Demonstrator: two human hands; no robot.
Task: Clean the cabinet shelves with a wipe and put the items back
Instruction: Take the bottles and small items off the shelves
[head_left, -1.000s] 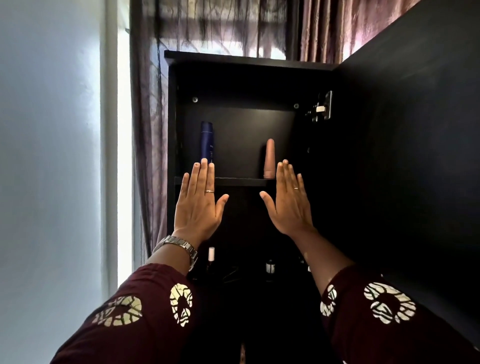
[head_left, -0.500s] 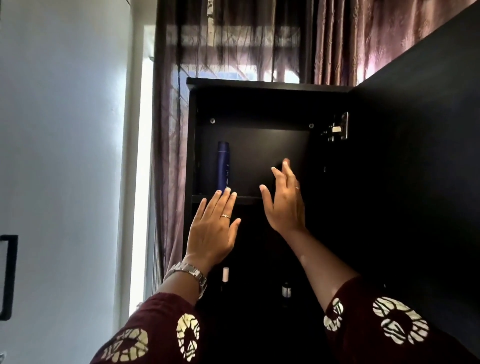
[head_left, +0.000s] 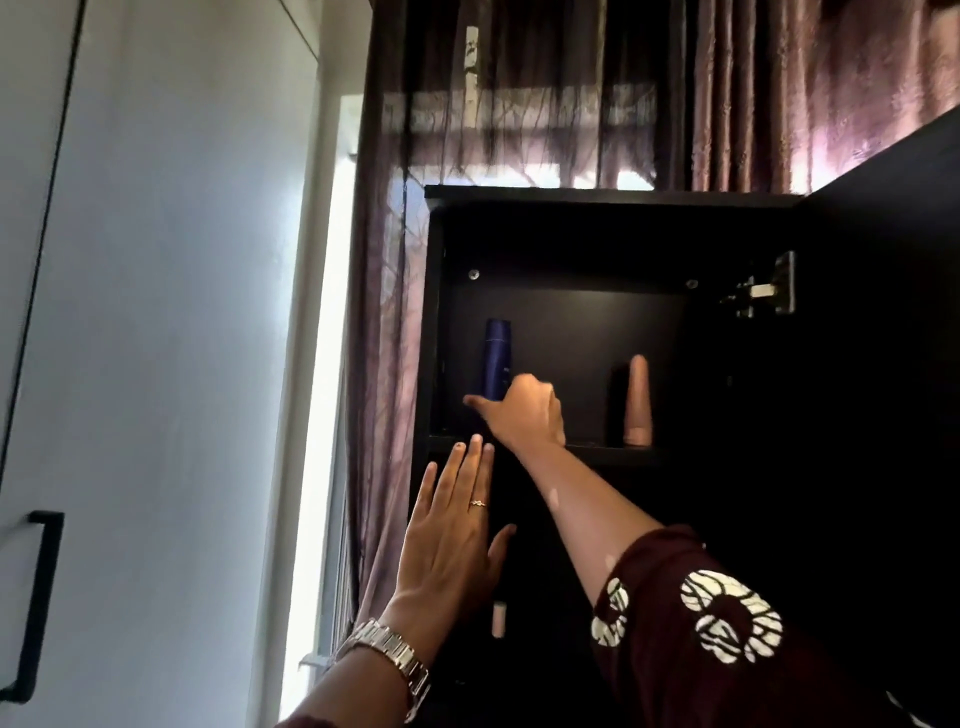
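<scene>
A black cabinet (head_left: 613, 196) stands open in front of me. On its top shelf (head_left: 597, 453) a tall dark blue bottle (head_left: 497, 358) stands at the left and a slim peach-coloured bottle (head_left: 638, 402) at the right. My right hand (head_left: 522, 410) reaches into the shelf and wraps around the base of the blue bottle, thumb on its left side. My left hand (head_left: 451, 545) is held flat with fingers spread, just below the shelf's front edge, holding nothing. No wipe is in view.
The open cabinet door (head_left: 893, 364) fills the right side, with a metal hinge (head_left: 763, 291). Small bottles (head_left: 498, 618) show dimly on a lower shelf. A purple curtain (head_left: 395, 312) hangs left of the cabinet, beside a white wardrobe door with a black handle (head_left: 31, 603).
My right hand has moved left across the top shelf and closed around the blue bottle, uncovering the peach bottle. My left hand has stayed flat below the shelf edge.
</scene>
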